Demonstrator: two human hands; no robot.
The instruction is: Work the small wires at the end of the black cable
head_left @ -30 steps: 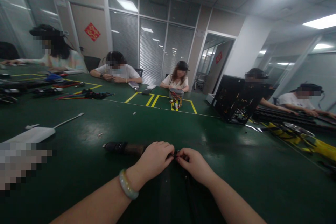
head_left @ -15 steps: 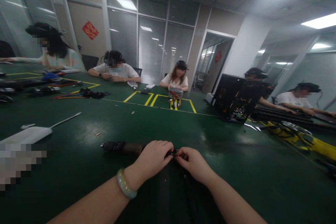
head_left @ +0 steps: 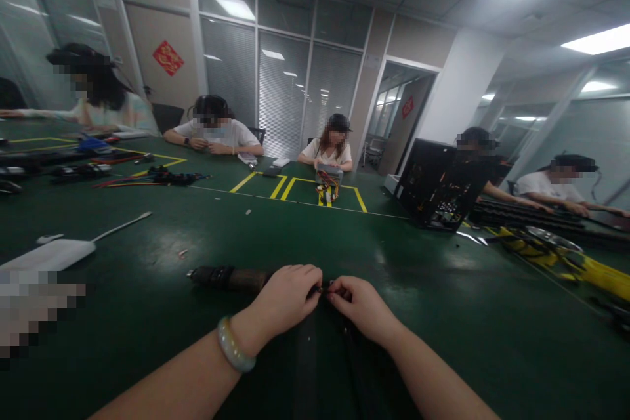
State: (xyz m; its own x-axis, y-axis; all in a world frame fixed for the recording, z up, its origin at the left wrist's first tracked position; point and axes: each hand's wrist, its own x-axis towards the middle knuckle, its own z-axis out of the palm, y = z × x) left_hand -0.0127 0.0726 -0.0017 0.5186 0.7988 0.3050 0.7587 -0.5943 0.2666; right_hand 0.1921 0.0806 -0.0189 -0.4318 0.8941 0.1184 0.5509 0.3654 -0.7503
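A dark, cylindrical tool that looks like an electric screwdriver (head_left: 231, 277) lies crosswise on the green table, its metal tip pointing left. My left hand (head_left: 290, 292), with a pale bangle on the wrist, is closed over the tool's right end and covers much of it. Just to the right, my right hand (head_left: 361, 305) pinches a small dark piece between thumb and forefinger, almost touching the left fingertips. From under the right hand a black cord (head_left: 347, 348) runs toward me. The exact point where cord and tool meet is hidden by my fingers.
A white adapter with a short cable (head_left: 59, 254) lies at left. Loose wires (head_left: 172, 176) sit farther back. A black computer case (head_left: 426, 184) stands at right, near yellow material (head_left: 581, 266). Several people sit around the table, one behind a power supply (head_left: 328, 175).
The view has shifted very slightly. Both hands stay at the tool's right end, with only a tiny movement of the fingertips around the small dark piece.
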